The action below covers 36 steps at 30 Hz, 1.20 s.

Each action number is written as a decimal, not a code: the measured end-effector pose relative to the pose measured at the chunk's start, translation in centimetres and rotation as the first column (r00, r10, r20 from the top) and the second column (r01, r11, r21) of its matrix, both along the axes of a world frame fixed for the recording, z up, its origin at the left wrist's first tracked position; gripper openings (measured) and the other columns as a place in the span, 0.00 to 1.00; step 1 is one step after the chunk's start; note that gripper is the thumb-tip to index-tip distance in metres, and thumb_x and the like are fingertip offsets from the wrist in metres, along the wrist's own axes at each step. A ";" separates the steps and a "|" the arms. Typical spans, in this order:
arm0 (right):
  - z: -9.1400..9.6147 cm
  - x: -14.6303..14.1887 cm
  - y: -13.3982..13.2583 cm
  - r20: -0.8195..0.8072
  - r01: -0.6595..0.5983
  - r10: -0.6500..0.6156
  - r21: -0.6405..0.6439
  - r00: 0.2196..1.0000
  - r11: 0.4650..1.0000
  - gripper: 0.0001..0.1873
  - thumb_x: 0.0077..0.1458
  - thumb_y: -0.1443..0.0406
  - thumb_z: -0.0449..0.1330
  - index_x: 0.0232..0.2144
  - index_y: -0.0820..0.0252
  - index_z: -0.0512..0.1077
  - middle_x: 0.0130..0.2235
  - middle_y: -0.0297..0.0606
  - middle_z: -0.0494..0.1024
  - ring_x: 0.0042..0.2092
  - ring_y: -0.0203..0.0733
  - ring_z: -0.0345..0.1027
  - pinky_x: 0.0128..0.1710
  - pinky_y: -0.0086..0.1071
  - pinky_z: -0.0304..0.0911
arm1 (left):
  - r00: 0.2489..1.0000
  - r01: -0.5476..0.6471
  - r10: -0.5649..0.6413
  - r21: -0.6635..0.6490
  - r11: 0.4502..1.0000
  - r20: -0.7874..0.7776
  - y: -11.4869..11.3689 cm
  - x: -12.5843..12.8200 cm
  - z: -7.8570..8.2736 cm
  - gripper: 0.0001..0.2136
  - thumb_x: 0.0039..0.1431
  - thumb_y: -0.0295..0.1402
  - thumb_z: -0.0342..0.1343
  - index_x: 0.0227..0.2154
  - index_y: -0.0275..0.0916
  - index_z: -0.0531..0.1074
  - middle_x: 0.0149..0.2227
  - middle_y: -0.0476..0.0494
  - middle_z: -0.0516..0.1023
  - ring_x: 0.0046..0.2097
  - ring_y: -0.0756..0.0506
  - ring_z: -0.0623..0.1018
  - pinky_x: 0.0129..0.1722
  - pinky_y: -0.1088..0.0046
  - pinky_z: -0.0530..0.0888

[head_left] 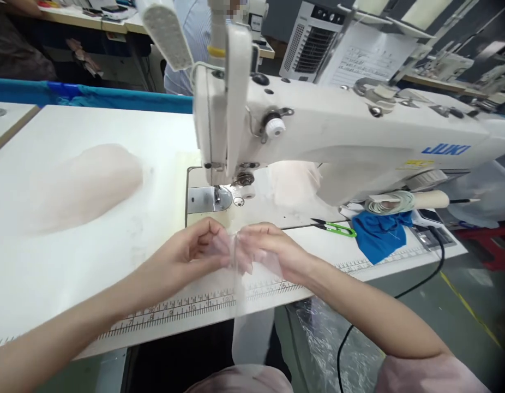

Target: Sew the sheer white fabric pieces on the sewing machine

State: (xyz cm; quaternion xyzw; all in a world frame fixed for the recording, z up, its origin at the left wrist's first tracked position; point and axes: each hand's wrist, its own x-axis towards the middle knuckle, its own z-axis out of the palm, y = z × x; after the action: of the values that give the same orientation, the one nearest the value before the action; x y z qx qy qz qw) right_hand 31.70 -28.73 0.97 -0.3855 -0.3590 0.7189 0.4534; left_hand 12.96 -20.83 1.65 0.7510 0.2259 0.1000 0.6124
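My left hand (193,248) and my right hand (269,248) meet in front of the sewing machine, both pinching a thin, sheer pale fabric piece (236,256). A strip of that fabric hangs down over the table's front edge. The hands sit just in front of the presser foot and needle plate (214,199) of the white JUKI sewing machine (338,136). The fingers are curled around the fabric.
A heap of pale sheer fabric (80,185) lies on the white table (72,262) at left. Green-handled snips (336,228), a blue cloth (379,232) and a roll of tape (389,203) lie at right. A ruler strip runs along the table's front edge. Another person stands behind the machine.
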 end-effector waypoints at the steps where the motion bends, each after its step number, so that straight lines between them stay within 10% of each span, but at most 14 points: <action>1: -0.1 0.3 0.4 -0.049 -0.069 0.066 -0.047 0.997 0.997 0.19 0.57 0.55 0.63 0.20 0.61 0.71 0.22 0.32 0.73 0.27 0.35 0.68 0.34 0.32 0.68 | 1.000 0.025 -0.027 -0.086 0.996 -0.015 0.8 -0.4 0.0 0.06 0.65 0.40 0.52 0.39 0.46 0.69 0.39 0.47 0.80 0.41 0.47 0.80 0.43 0.66 0.79; 8: 0.1 1.8 3.5 0.227 -0.285 0.287 -0.041 0.931 0.958 0.12 0.59 0.59 0.61 0.29 0.61 0.75 0.32 0.36 0.78 0.35 0.37 0.74 0.34 0.30 0.71 | 0.993 0.013 -0.032 -0.160 0.987 -0.114 4.9 -1.4 -0.1 0.09 0.62 0.42 0.55 0.34 0.43 0.71 0.32 0.49 0.78 0.37 0.46 0.79 0.41 0.67 0.75; 13: 0.6 2.8 5.3 0.466 -0.384 0.335 0.011 0.819 0.923 0.10 0.59 0.59 0.62 0.32 0.59 0.77 0.32 0.33 0.77 0.32 0.32 0.68 0.33 0.28 0.65 | 0.992 -0.080 0.068 -0.123 0.989 -0.103 4.7 0.1 -1.0 0.13 0.53 0.42 0.64 0.29 0.40 0.67 0.17 0.58 0.58 0.19 0.55 0.59 0.18 0.78 0.57; 19: 1.0 2.7 5.5 0.756 -0.216 0.118 0.033 0.644 0.976 0.11 0.51 0.57 0.67 0.35 0.55 0.77 0.24 0.26 0.71 0.25 0.29 0.59 0.25 0.26 0.53 | 0.981 -0.173 0.184 0.168 0.971 -0.053 3.6 0.0 -1.6 0.08 0.62 0.39 0.54 0.32 0.39 0.70 0.14 0.60 0.53 0.17 0.56 0.53 0.17 0.80 0.52; 27: -0.7 0.9 4.3 0.616 -0.011 -0.090 0.159 0.783 0.987 0.08 0.56 0.60 0.63 0.31 0.59 0.72 0.24 0.33 0.78 0.28 0.37 0.74 0.30 0.30 0.69 | 0.947 -0.290 0.317 0.523 0.801 0.038 3.3 -0.6 -2.4 0.08 0.63 0.33 0.53 0.38 0.41 0.76 0.16 0.58 0.71 0.17 0.55 0.66 0.19 0.81 0.61; 36: -2.5 -0.2 3.6 0.595 0.008 -0.526 0.657 0.608 0.754 0.05 0.57 0.69 0.62 0.37 0.57 0.73 0.22 0.24 0.67 0.24 0.29 0.63 0.23 0.23 0.59 | 0.939 -0.332 0.312 0.601 0.727 0.141 2.8 -0.5 -2.5 0.07 0.63 0.32 0.52 0.34 0.39 0.75 0.14 0.61 0.66 0.15 0.57 0.62 0.16 0.83 0.59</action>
State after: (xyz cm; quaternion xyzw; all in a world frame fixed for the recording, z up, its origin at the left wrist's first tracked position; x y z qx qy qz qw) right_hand 31.46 -25.17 -1.50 -0.5363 -0.6528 0.2603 0.4675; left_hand 12.43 -18.06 -0.81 0.8568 0.2983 0.2840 0.3102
